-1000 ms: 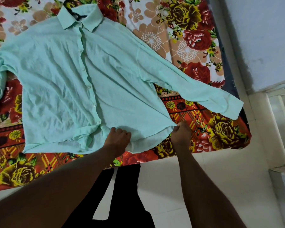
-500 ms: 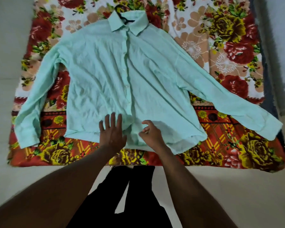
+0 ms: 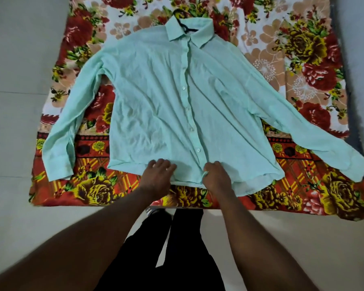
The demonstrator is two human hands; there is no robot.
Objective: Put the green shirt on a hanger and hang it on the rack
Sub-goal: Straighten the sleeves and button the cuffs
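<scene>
The green shirt (image 3: pixel 166 106) is laid flat, front up, on a floral sheet (image 3: pixel 303 49). A black hanger (image 3: pixel 182 25) is seen hooking out of the collar, so that step is judged done. The hem is pinched by the right hand (image 3: pixel 215 177). The left hand (image 3: pixel 158 175) is set on the hem, but its grip cannot be told. Hanging is left to do, and no rack is seen. The sheet is bordered by pale floor (image 3: pixel 19 59).

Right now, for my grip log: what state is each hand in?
The left hand lies on the green shirt at its hem, fingers bent; grip cannot be told.
The right hand pinches the shirt's front edge near the hem.
</scene>
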